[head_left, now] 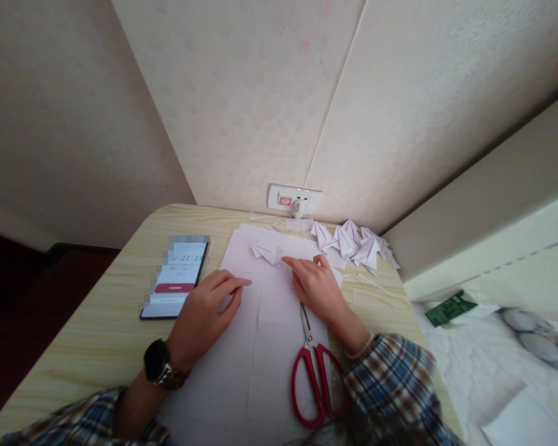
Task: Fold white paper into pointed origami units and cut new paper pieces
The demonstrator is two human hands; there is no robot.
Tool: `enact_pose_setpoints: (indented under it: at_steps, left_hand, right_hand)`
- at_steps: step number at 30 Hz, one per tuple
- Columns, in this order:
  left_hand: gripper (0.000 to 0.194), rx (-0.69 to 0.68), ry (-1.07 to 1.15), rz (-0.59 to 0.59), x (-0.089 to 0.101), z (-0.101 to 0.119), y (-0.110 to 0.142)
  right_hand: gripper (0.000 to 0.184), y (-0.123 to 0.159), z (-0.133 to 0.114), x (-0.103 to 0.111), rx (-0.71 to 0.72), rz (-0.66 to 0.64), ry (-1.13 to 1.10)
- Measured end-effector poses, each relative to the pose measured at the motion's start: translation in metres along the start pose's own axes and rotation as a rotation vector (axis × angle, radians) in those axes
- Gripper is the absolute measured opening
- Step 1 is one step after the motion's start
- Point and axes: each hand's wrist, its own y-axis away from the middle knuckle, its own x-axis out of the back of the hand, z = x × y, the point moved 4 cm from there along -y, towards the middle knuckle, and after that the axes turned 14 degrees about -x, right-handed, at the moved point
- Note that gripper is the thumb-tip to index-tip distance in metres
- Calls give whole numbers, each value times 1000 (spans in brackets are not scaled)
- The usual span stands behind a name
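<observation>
White paper sheets (265,347) lie on a small wooden table (102,322). My left hand (204,316) rests on the left sheet, its fingers together and pointing right, nothing in them. My right hand (314,288) lies flat on the paper, fingers stretched toward a small folded paper piece (267,252). Red-handled scissors (314,371) lie shut on the paper beside my right wrist. A pile of folded white paper pieces (353,244) sits at the table's far right corner.
A phone (177,279) with a lit screen lies to the left of the paper. A wall socket (294,199) sits just behind the table. On the right is a bed with a green box (449,308) and a white sheet (525,421).
</observation>
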Motion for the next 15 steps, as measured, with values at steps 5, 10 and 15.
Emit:
enact_pose_setpoints:
  at_steps: [5,10,15]
  left_hand:
    - [24,-16,4,-5,-2,1,1]
    - [24,-28,7,-3,-3,0,2]
    - [23,-28,11,-1,-4,0,2]
  right_hand:
    - [45,-8,0,4,17,15,-11]
    - [45,-13,5,1,36,10,-10]
    - [43,-14,5,-1,44,-2,8]
